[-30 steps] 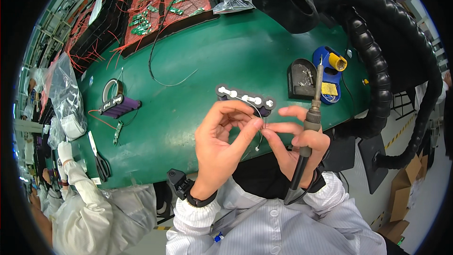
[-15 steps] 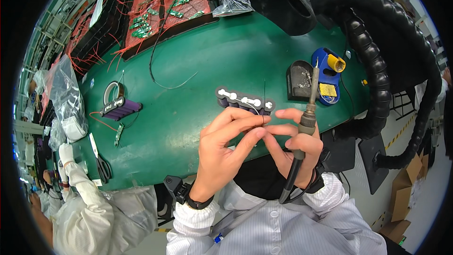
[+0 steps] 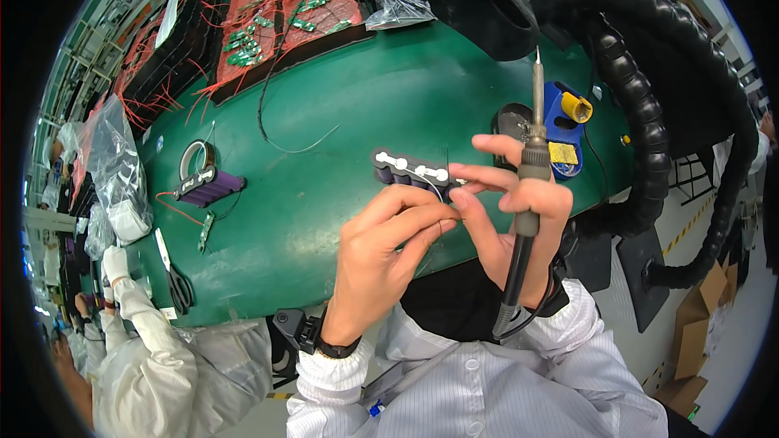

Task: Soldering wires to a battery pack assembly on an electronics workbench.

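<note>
A purple battery pack (image 3: 387, 172) with a dark top and white patches lies on the green bench, just beyond my fingers. My left hand (image 3: 381, 247) is closed in a pinch at the pack's near side, on a thin wire (image 3: 438, 191) that curves down from the pack's top. Between the fingers of my right hand (image 3: 485, 231) rests a soldering iron (image 3: 533, 164), its bare tip pointing up and away from the pack. The right thumb and another fingertip come up to the pack's right end and partly cover it.
A blue iron stand (image 3: 560, 101) with a yellow sponge is at the right, under a black fume hose (image 3: 637, 81). At left lie a second purple pack (image 3: 213, 190), a tape roll (image 3: 188, 164) and scissors (image 3: 176, 284). Trays of circuit boards (image 3: 268, 40) stand behind. A co-worker's sleeve (image 3: 154, 328) is at lower left.
My right hand has risen with the soldering iron, its fingers now at the pack's right end instead of by my left fingertips. The left hand has barely shifted.
</note>
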